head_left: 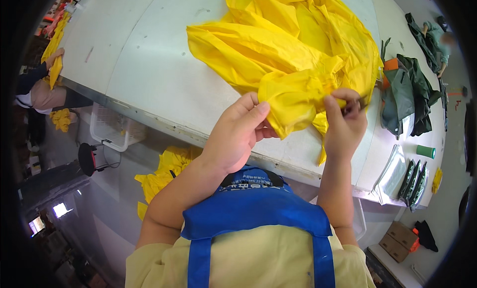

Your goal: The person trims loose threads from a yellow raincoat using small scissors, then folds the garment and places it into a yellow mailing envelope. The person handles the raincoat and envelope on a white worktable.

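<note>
A large, crumpled yellow garment [278, 44] of smooth, shiny fabric lies spread over the pale work table, one gathered end raised near its front edge. My left hand [238, 126] is closed on this gathered end, thumb on top and fingers beneath the cloth. At the right side of the same end is my right hand [346, 121], its fingers curled and thumb against the yellow fabric. A small dark tool [364, 101], blurred and partly hidden by the fingers, sticks out from that hand. A narrow yellow strip hangs down between my hands.
Dark green garments [410, 94] lie on the table to the right, near a green thread spool [426, 151] and clear packages [390, 173]. Below the table are a white basket [107, 126] and a yellow cloth heap [171, 168]. Other people work at far left and far right.
</note>
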`<action>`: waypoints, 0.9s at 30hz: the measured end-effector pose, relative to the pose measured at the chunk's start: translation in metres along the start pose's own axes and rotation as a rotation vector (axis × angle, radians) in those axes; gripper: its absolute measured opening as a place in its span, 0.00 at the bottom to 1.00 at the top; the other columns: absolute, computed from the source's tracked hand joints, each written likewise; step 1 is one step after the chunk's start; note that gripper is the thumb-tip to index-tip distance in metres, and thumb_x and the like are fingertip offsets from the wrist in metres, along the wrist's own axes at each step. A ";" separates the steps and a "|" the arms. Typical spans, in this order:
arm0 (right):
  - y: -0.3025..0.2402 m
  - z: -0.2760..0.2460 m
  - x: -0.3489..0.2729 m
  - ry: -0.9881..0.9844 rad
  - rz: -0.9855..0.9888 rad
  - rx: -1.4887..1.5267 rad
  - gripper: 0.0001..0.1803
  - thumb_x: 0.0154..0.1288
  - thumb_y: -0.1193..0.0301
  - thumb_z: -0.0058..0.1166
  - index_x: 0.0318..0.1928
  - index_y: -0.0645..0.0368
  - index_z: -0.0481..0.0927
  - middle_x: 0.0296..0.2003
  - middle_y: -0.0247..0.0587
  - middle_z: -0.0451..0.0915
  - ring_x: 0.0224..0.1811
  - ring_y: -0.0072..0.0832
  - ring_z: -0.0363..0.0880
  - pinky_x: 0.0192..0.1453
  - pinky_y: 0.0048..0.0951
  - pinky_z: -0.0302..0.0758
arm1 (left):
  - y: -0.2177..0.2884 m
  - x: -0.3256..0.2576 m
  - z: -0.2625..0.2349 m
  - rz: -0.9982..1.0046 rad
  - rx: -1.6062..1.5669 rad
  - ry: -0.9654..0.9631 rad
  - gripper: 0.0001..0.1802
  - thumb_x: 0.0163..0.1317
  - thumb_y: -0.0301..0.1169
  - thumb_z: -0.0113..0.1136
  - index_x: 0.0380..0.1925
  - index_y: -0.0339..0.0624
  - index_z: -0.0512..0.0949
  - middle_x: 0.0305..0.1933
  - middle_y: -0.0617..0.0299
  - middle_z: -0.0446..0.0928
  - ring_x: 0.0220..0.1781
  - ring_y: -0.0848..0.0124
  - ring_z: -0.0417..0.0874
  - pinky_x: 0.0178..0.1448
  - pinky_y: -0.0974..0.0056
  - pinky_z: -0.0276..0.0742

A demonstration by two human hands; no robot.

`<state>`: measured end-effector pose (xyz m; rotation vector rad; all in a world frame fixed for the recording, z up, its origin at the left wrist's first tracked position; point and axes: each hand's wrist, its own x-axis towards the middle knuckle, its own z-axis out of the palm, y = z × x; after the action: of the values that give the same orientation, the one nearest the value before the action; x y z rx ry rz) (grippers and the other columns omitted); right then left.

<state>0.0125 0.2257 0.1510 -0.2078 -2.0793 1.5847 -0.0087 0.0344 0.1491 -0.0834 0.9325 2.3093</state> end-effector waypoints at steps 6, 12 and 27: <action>-0.022 0.003 -0.035 -0.746 -0.547 -0.094 0.15 0.47 0.77 0.61 0.40 0.58 0.81 0.30 0.39 0.76 0.31 0.31 0.78 0.29 0.28 0.72 | 0.009 -0.002 -0.020 0.040 0.428 0.016 0.31 0.57 0.28 0.64 0.59 0.34 0.62 0.55 0.58 0.71 0.57 0.69 0.72 0.60 0.64 0.70; 0.050 -0.015 -0.038 -0.322 0.359 0.771 0.36 0.51 0.67 0.66 0.60 0.59 0.65 0.58 0.41 0.68 0.26 0.19 0.70 0.28 0.16 0.66 | 0.010 -0.020 -0.042 -0.044 0.258 -0.148 0.34 0.51 0.19 0.64 0.61 0.35 0.65 0.57 0.60 0.73 0.59 0.70 0.73 0.64 0.63 0.66; 0.042 0.085 -0.039 0.102 0.350 0.493 0.08 0.57 0.81 0.56 0.37 0.64 0.74 0.36 0.36 0.79 0.33 0.20 0.77 0.36 0.22 0.74 | -0.003 -0.032 -0.035 0.678 1.625 -0.151 0.17 0.50 0.24 0.63 0.43 0.45 0.78 0.40 0.48 0.72 0.40 0.51 0.74 0.44 0.56 0.73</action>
<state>-0.0031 0.1493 0.0837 -0.4803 -1.5720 2.1876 0.0130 -0.0035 0.1303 1.1714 2.6521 1.2718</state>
